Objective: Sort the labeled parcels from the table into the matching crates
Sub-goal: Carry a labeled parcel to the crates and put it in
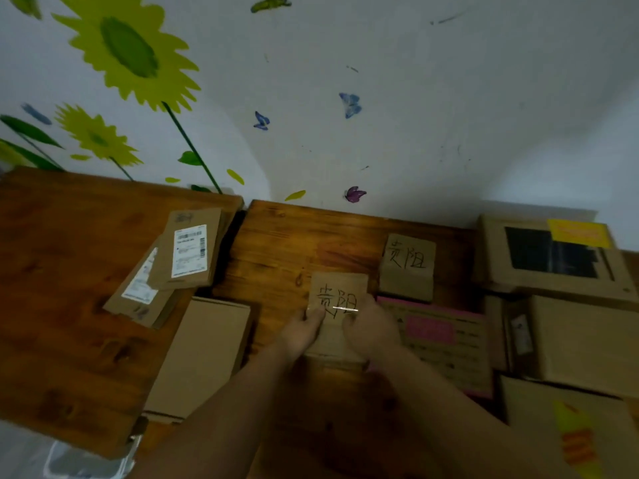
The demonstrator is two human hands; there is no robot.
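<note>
Left hand (303, 329), right hand (372, 326) around parcel (340, 288)

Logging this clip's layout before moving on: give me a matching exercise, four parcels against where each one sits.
Things:
1. nearer handwritten parcel
2. farther handwritten parcel
3. white-labelled mailers
4. yellow-stickered box

Places:
A. on the left table
B. far right, at the back
C. held between the left hand and right hand
D. just beyond the pink-labelled box, untouched

Pairs: 1-C, 2-D, 3-A, 4-B.
</note>
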